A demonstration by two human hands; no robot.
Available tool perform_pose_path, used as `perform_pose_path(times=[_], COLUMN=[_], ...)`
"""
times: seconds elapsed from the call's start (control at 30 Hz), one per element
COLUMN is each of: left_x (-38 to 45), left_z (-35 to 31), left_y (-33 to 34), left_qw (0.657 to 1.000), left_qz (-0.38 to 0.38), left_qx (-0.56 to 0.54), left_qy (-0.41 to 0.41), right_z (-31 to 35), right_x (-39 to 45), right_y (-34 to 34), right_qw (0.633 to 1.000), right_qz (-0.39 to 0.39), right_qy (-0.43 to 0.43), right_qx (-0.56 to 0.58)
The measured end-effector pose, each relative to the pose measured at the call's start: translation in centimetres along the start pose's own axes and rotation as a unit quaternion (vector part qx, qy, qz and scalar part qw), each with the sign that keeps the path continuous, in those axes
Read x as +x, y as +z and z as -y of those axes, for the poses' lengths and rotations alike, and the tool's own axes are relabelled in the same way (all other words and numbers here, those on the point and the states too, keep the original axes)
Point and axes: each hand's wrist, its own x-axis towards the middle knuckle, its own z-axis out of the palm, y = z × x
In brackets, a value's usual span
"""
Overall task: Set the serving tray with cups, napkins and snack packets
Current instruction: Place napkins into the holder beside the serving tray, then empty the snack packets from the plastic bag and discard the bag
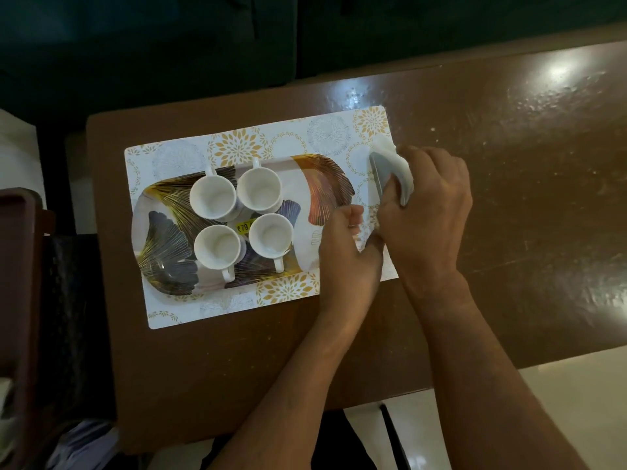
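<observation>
A leaf-patterned serving tray (322,184) lies on a floral placemat (237,144). Several white cups (212,197) stand upright on the tray's left and middle part. At the tray's right end, my right hand (427,212) grips a white napkin holder (390,171) with a grey edge, standing on the placemat. My left hand (346,245) pinches a white napkin (368,225) just below the holder, beside the tray's right rim. No snack packets are in view.
The brown table (509,164) stretches to the right, glossy with light glare. A dark chair frame (20,266) stands at the left. Pale floor (559,401) shows beyond the table's near edge.
</observation>
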Motion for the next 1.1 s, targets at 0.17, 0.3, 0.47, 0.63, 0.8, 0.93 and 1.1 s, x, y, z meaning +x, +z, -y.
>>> perform_pose_path(times=[0.17, 0.3, 0.47, 0.63, 0.8, 0.93, 1.1], left_x=[-0.5, -1.1, -2.0, -4.1, -7.1, -8.9, -10.3], left_z=[-0.1, -0.1, 1.0, 3.7, 7.2, 10.2, 13.5], left_y=[-5.9, -11.7, -20.3, -29.8, -38.0, -43.6, -47.8], left_qw=[0.983, 0.951, 0.91, 0.877, 0.861, 0.856, 0.86], left_qz=[-0.056, -0.107, -0.154, -0.196, -0.257, -0.28, -0.301], left_qx=[0.124, 0.226, 0.345, 0.41, 0.425, 0.429, 0.41], left_qy=[0.12, 0.182, 0.173, 0.153, 0.107, 0.072, 0.049], right_z=[3.5, 7.2, 13.7, 20.9, 27.7, 32.6, 36.4], right_x=[-1.7, -3.4, -6.9, -11.4, -16.8, -21.1, -24.9], right_y=[0.9, 2.4, 4.6, 6.9, 9.0, 10.8, 12.8], right_qw=[0.997, 0.991, 0.971, 0.947, 0.912, 0.885, 0.861], right_qz=[0.027, 0.061, 0.143, 0.188, 0.249, 0.287, 0.326], right_qy=[-0.065, -0.119, -0.192, -0.261, -0.324, -0.364, -0.388], right_qx=[0.016, 0.001, -0.002, 0.013, 0.033, 0.043, 0.04])
